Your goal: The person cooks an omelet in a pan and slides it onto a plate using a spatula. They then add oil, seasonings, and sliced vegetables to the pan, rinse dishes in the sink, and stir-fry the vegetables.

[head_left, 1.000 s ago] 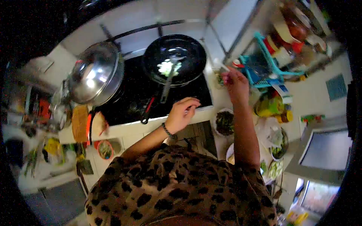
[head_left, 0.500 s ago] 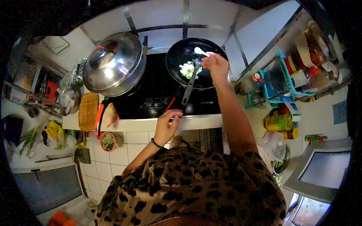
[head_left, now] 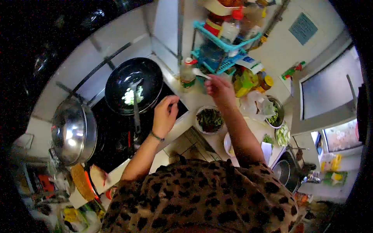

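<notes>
On the black cooktop (head_left: 116,136), a dark wok (head_left: 134,85) with pale pieces, steel lidded pot (head_left: 74,132) beside. At the counter's front edge, left hand (head_left: 165,116) resting loosely curled, holding nothing. Over the crowded counter by the teal rack (head_left: 221,42), right hand (head_left: 219,87) pinching a white spoon (head_left: 200,73).

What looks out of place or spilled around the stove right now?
Nothing is spilled. The spatula lies unattended in the black wok, handle jutting over its rim. The right hand holds a white spoon over the crowded counter.
</notes>
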{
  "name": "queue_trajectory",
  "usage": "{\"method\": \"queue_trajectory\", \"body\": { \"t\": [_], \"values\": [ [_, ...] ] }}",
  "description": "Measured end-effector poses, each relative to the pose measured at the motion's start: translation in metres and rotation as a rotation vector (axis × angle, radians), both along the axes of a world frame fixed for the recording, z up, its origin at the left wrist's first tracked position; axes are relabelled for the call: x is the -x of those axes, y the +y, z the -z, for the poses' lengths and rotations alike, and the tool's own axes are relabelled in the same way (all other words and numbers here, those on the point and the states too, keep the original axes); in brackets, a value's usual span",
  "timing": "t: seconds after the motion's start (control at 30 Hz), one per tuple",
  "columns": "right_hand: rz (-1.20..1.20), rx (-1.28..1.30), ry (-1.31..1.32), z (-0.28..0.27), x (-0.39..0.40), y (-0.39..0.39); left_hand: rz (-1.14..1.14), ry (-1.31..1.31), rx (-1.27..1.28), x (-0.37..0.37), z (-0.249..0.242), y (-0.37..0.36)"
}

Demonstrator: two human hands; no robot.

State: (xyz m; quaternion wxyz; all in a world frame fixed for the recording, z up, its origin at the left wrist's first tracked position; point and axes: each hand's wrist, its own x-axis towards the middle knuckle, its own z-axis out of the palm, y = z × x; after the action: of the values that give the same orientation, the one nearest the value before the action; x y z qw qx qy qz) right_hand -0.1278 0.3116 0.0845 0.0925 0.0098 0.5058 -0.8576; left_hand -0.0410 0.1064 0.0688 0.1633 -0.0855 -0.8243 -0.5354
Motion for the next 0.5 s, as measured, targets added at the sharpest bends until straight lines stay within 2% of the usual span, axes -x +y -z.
{"method": "queue_trajectory", "body": {
  "t": [0.03, 0.1, 0.17, 0.2, 0.27, 0.3, 0.37, 0.4, 0.5],
  "values": [
    [0.085, 0.001, 0.023, -0.001, -0.004, 0.028, 0.045, -0.029, -0.002, 0.019, 0.000, 0.014],
    [0.175, 0.004, 0.044, 0.000, -0.002, 0.074, 0.131, 0.116, 0.147, 0.058, -0.003, 0.044],
    [0.365, -0.063, 0.051, 0.007, 0.006, 0.108, 0.049, 0.331, 0.297, 0.095, -0.007, 0.075],
    [0.370, -0.061, 0.051, 0.008, 0.009, 0.114, 0.054, 0.331, 0.298, 0.109, -0.011, 0.087],
    [0.461, -0.083, 0.067, 0.010, 0.020, 0.126, -0.054, 0.371, 0.532, 0.134, -0.021, 0.109],
    [0.462, -0.078, 0.067, 0.012, 0.026, 0.129, -0.052, 0.372, 0.537, 0.147, -0.014, 0.117],
    [0.433, -0.149, 0.132, 0.017, 0.043, 0.129, -0.244, 0.258, 0.797, 0.174, 0.013, 0.130],
    [0.436, -0.232, 0.205, 0.018, 0.051, 0.125, -0.239, 0.148, 0.843, 0.178, 0.017, 0.132],
    [0.466, -0.300, 0.231, 0.021, 0.069, 0.114, -0.282, 0.134, 0.936, 0.177, 0.032, 0.143]
  ]
}}
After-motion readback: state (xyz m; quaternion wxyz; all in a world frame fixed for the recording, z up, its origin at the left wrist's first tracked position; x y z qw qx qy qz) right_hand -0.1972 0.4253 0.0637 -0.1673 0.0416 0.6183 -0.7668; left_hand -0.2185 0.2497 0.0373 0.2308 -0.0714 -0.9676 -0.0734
